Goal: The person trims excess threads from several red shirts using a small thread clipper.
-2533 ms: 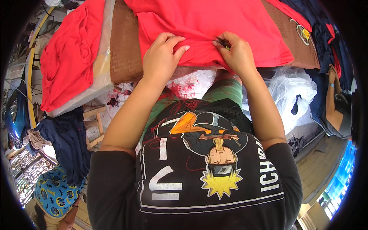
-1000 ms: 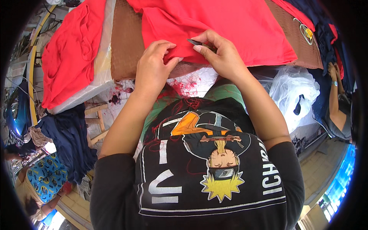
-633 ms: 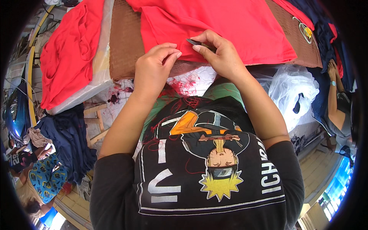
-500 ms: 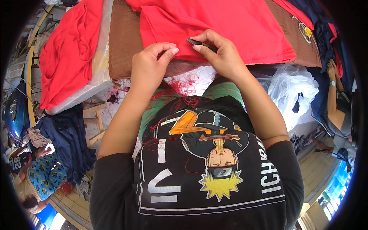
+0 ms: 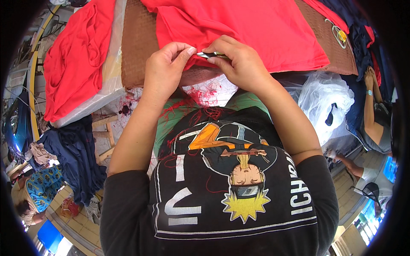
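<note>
A red cloth garment point(image 5: 265, 34) lies spread before me, its near edge under my hands. My left hand point(image 5: 166, 64) is closed in a pinch over that near edge; whatever is between thumb and forefinger is too small to make out. In my right hand point(image 5: 237, 59) is a small pair of thread snips point(image 5: 208, 55), held between thumb and fingers. Their pale metal tip points left, close to the left fingertips. Part of the snips is hidden by my right fingers.
The garment rests on a brown woven mat point(image 5: 136, 47). Another red garment point(image 5: 79, 59) lies at left, above dark blue cloth point(image 5: 72, 149). Red thread scraps point(image 5: 205, 96) lie near my lap. Clear plastic point(image 5: 326, 102) and another person's arm point(image 5: 370, 106) are at right.
My right hand has moved left and slightly down, bringing the snips' tip beside my left fingertips. The left hand has shifted only a little. A person's arm has come further in at lower right.
</note>
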Tool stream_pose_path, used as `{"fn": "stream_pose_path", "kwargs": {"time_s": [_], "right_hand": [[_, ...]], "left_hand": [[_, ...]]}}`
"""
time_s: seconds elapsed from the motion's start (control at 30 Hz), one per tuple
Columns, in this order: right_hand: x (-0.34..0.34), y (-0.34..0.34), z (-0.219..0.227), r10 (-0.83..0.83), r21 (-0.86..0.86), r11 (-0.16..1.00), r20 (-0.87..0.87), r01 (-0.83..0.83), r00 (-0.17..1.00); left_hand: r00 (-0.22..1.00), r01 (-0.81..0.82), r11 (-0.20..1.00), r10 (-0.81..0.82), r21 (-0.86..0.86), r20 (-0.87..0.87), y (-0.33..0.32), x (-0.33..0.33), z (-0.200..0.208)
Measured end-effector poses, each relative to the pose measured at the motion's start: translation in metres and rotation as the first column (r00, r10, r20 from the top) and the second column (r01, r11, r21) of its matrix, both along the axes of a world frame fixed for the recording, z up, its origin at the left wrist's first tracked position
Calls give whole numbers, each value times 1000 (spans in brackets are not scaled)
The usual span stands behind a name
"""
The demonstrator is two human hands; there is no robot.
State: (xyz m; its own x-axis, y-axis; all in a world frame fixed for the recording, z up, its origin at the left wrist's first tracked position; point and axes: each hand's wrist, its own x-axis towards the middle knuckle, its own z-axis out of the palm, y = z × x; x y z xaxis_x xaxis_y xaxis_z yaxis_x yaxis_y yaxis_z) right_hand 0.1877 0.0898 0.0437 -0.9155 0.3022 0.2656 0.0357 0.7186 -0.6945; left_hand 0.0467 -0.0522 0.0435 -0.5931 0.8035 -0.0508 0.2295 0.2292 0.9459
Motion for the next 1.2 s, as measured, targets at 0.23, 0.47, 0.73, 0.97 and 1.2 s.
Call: {"fn": "stream_pose_path", "kwargs": {"time_s": [0.23, 0.47, 0.73, 0.97, 1.2], "right_hand": [[-4, -1, 4, -75, 146, 987, -1, 74, 997], [-7, 6, 15, -151, 217, 962, -76, 164, 986], [33, 30, 41, -336, 45, 938, -124, 344, 934], [39, 14, 34, -221, 119, 968, -29, 223, 975], [49, 45, 3, -276, 208, 937, -46, 280, 960]], "left_hand": [[999, -44, 994, 42, 105, 24, 0, -3, -12], [779, 495, 868, -418, 49, -467, -23, -31, 67], [874, 226, 833, 56, 506, -483, -46, -60, 106], [617, 61, 998, -10, 35, -787, -19, -1, 15], [979, -112, 897, 173, 427, -108, -3, -22, 20]]}}
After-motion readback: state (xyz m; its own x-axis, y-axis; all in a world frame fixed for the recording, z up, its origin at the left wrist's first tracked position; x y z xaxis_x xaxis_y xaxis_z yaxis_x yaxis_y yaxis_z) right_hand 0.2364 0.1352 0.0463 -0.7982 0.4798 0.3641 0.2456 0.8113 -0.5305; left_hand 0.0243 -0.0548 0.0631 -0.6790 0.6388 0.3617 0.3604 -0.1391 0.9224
